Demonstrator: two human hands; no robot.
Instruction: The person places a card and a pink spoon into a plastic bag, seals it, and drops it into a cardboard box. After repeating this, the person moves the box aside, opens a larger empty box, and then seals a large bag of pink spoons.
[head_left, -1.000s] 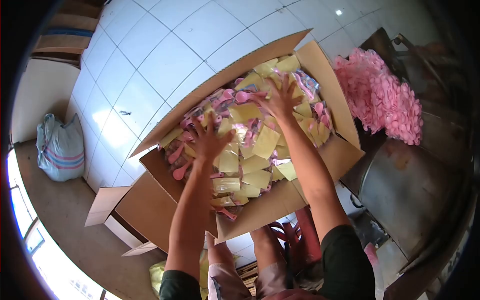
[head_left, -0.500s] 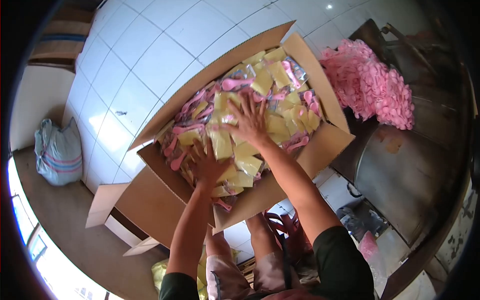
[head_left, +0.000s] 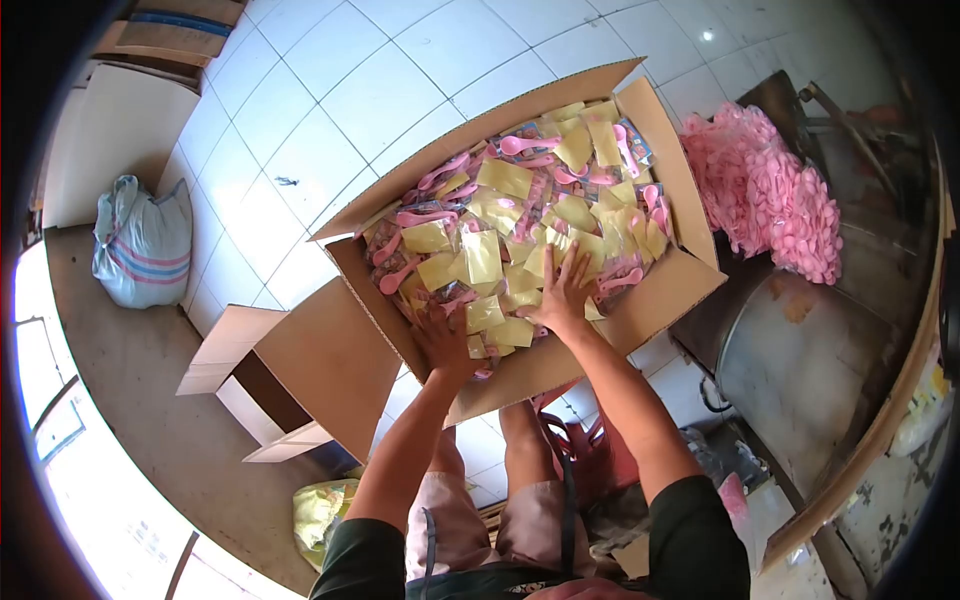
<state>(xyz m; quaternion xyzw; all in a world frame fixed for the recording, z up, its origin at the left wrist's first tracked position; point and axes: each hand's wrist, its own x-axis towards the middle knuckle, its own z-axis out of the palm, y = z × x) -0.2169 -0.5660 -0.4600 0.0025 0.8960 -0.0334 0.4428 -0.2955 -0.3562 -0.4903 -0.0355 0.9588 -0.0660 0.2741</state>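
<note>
Right, biggest first: white tiled floor, and above it a large open carton in front of the person, tilted in view, loaded wide with stuff. Second carton just beside it, left side. Pink bundle off to the right, outside the box. Tied sack well apart, far left.

Hands: both palm down on the load, near side of the box. Left hand at the near-left wall, fingers spread, partly in shadow. Right hand nearer the middle, fingers fanned, thumb out toward the left. No pinch seen on either. Can't tell how hard they press.

Load: clear packets with pale yellow faces, lying at mixed angles inside the carton, around and under the fingers. Pink spoons show among them.

Handling, my read: keep contact flat and broad, share the push between both palms. Small sideways strokes beat hard downward shoves; thin film could snag or split, handles could bend. Watch the left fingers at the cardboard edge. High spots want easing toward low ones. Don't lean on the walls, they may bow.
</note>
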